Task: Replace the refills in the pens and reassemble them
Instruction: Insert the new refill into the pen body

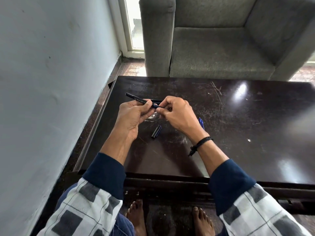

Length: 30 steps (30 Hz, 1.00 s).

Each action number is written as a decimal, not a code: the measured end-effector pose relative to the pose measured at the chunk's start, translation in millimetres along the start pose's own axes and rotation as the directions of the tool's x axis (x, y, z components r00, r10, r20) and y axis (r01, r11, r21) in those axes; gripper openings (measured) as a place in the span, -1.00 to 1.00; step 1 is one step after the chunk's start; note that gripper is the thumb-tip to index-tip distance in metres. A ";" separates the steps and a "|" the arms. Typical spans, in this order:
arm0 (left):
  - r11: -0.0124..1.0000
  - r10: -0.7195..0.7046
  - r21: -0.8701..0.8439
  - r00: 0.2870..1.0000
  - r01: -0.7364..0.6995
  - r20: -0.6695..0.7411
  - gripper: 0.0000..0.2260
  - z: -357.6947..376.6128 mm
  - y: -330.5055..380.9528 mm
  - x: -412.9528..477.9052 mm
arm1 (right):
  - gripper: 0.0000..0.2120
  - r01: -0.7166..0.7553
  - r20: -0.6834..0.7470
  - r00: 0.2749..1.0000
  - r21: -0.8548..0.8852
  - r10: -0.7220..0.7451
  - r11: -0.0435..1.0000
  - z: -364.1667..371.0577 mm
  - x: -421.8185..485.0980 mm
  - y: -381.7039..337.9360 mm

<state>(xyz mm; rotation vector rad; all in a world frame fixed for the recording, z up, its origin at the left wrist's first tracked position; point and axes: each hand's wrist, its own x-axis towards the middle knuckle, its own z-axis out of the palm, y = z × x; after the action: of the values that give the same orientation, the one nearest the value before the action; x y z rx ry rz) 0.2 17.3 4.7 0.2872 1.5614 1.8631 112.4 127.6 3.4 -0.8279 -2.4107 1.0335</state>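
Note:
My left hand [134, 114] grips a black pen barrel [134, 97] that sticks out up and to the left above the dark table [238, 133]. My right hand [177, 113] pinches the barrel's near end between thumb and fingers; what it pinches there is hidden. A second black pen [156, 100] lies on the table just behind my fingers. A black pen cap [156, 132] lies on the table below my hands. Blue refills [201, 122] lie to the right, partly hidden behind my right wrist.
A grey armchair [221, 48] stands right behind the table. A pale wall [51, 65] runs along the left side. My bare feet [170, 218] are under the table's near edge.

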 end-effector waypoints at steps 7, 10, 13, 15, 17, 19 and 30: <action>1.000 0.013 0.009 1.000 -0.013 0.012 -0.93 -2.1 0.3 2.3 | -0.87 0.012 0.013 1.000 -0.014 -0.012 1.000 -2.7 -1.0 -0.5; 1.000 0.013 0.020 1.000 -0.014 0.011 -0.93 -2.4 0.4 2.5 | -0.89 0.006 0.014 1.000 -0.021 -0.005 1.000 -0.5 0.2 0.0; 1.000 0.007 0.029 1.000 -0.008 0.016 -0.93 -2.8 1.0 2.4 | -0.85 -0.021 0.057 0.998 -0.007 0.021 1.000 -0.7 1.6 0.9; 1.000 0.004 0.026 1.000 -0.004 0.013 -0.92 -2.7 1.4 2.7 | -0.87 -0.024 0.054 0.998 0.009 0.023 1.000 -2.4 1.4 1.4; 1.000 0.004 0.017 1.000 -0.004 0.011 -0.92 -2.7 1.9 2.8 | -0.85 -0.011 0.016 1.000 0.016 0.011 1.000 -3.0 0.5 1.3; 1.000 0.007 0.021 1.000 -0.008 0.013 -0.92 -2.2 2.3 2.2 | -0.87 -0.007 -0.003 1.000 0.009 0.007 1.000 -2.8 -0.3 0.2; 1.000 0.014 0.015 1.000 -0.015 0.010 -0.93 -2.2 4.9 -0.1 | -0.90 0.001 0.011 1.000 -0.004 -0.001 1.000 -0.9 -0.5 -1.9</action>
<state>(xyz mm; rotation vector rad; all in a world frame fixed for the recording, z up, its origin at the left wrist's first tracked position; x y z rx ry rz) -2.7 15.3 8.8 0.3152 1.5715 1.8586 112.7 126.7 5.4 -0.8238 -2.4225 1.0361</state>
